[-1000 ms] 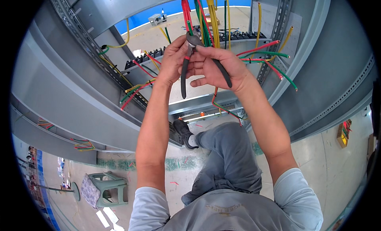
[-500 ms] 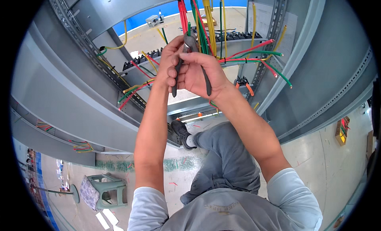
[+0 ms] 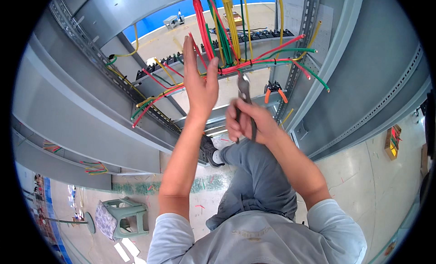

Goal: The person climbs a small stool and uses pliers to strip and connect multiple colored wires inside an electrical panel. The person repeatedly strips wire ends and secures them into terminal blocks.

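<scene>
Item: our left hand point(image 3: 200, 84), fingers spread open and holding nothing, raised against the hanging bundle of red, green and yellow insulated wires point(image 3: 218, 32) inside the grey steel cabinet point(image 3: 68, 114). Our right hand point(image 3: 250, 123) is closed round dark-handled metal cutting pliers point(image 3: 244, 93), nose up just below the bundle. Best practice, we judge: isolate one wire before bringing in the pliers. Orange-handled pliers point(image 3: 274, 89) rest on the cabinet rail.

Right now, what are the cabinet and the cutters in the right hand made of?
Cabinet: probably sheet steel painted matt grey, with folded edges and perforated rails. Cutters: dull grey metal head, likely steel; the dark handles, mostly hidden in the right hand, could be rubber or plastic.
</scene>
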Available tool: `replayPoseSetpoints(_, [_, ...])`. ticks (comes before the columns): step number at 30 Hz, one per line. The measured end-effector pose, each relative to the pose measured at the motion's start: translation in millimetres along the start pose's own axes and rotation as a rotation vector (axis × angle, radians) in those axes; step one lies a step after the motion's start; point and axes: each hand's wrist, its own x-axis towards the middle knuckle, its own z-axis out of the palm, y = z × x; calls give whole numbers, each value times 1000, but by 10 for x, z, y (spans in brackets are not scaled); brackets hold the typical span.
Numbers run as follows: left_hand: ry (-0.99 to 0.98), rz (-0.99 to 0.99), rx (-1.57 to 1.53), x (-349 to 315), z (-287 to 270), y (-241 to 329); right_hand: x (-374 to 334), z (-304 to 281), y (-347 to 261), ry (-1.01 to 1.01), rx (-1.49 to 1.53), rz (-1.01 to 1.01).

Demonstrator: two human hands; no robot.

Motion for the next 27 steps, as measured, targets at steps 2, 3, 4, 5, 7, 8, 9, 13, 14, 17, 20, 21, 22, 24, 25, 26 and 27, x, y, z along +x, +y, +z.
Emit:
replayPoseSetpoints(2, [-16,96,88,13,-14,85,-273,-207,179,100,-25,5])
replayPoseSetpoints(3, [-25,140,130,-2,-11,109,-385,-296,287,174,-82,2])
replayPoseSetpoints(4, [5,-11,-14,55,60,101,-474,-356,353,243,-142,3])
replayPoseSetpoints(5, [2,-87,-39,128,104,70,-566,-408,392,270,-230,51])
replayPoseSetpoints(7, [2,-230,-85,317,166,-8,-680,-444,385,314,-411,144])
replayPoseSetpoints(8, [-57,-270,-60,391,148,-110,-718,-405,345,300,-464,228])
replayPoseSetpoints(9, [-86,-326,-108,434,160,-173,-731,-369,310,277,-440,257])
replayPoseSetpoints(13, [-185,-562,-411,559,233,-391,-665,-156,142,169,-356,282])
replayPoseSetpoints(14, [-223,-598,-483,601,242,-369,-611,-66,82,142,-341,262])
replayPoseSetpoints(17, [-254,-677,-590,590,198,-388,-305,132,-113,-11,-152,266])
replayPoseSetpoints(20, [-274,-727,-725,556,178,-437,175,301,-335,-76,-82,174])
replayPoseSetpoints(21, [-289,-742,-788,548,201,-443,336,266,-425,-133,-41,163])
replayPoseSetpoints(22, [-344,-695,-780,559,169,-473,469,319,-494,-139,-39,122])
replayPoseSetpoints(24, [-313,-685,-930,504,187,-760,742,403,-578,-173,-14,81])
replayPoseSetpoints(25, [-303,-679,-1014,513,207,-778,850,402,-638,-186,0,69])
replayPoseSetpoints(26, [-352,-736,-1151,494,132,-808,918,400,-688,-199,15,57])
replayPoseSetpoints(27, [-328,-710,-1231,468,133,-693,947,373,-736,-192,10,38])
